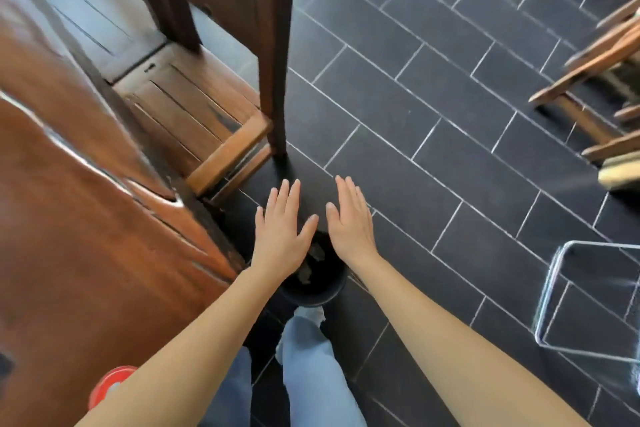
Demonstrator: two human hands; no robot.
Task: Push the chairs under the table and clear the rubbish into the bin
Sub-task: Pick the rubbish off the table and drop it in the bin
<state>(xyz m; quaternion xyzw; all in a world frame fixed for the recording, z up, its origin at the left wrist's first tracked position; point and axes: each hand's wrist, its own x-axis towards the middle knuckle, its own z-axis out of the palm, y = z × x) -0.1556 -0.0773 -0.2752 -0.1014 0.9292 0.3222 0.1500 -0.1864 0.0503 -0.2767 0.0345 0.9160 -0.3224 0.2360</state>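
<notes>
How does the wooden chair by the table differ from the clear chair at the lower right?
The wooden chair is dark brown and opaque; the clear chair is see-through, so the floor tiles show through it. The wooden chair has a slatted seat, the clear chair a smooth one. The wooden chair sits partly under the table; the clear chair stands apart from it on open floor. Both stand on the dark tiled floor, and neither is touched by a hand.
</notes>
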